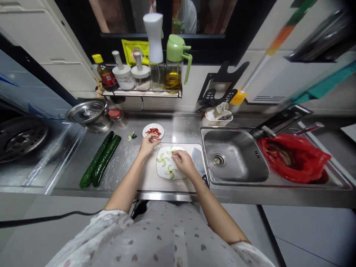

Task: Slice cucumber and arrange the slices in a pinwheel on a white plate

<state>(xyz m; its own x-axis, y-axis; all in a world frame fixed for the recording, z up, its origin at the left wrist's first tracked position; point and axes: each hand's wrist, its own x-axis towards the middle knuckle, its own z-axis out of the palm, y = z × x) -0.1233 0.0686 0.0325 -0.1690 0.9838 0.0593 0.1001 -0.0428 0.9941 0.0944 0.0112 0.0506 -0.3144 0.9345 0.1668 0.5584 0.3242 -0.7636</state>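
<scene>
Two hands work over a white plate point(164, 173) that sits on a pale board point(150, 178) at the counter's front edge. Cucumber slices point(163, 159), cut into curved pieces, lie on the plate in small flower-like groups. The right hand point(183, 162) hovers over the plate's far right part with its fingertips pinched together near a slice; whether something tiny sits between them is too small to tell. The left hand point(148, 142) reaches toward a saucer point(153, 131) just behind the board, which holds red bits point(153, 131) (perhaps chilli or goji, too small to say). Its fingers are curled and close to the saucer's near rim, apparently pinching, though what they grip cannot be made out.

A cleaver point(198, 161) lies on the board just right of the plate, blade flat. Two whole cucumbers point(100, 159) lie side by side on the steel left of the board, with cut ends point(131, 136) near the saucer. To the right is the sink point(236, 155) with a red bag point(294, 157) beyond it.

As a judgement, placing such small pieces goes best with a light fingertip pinch, set straight down at each group's centre, so that the slices already laid are not nudged, and with the wrist kept off the plate rim and away from the cleaver
</scene>
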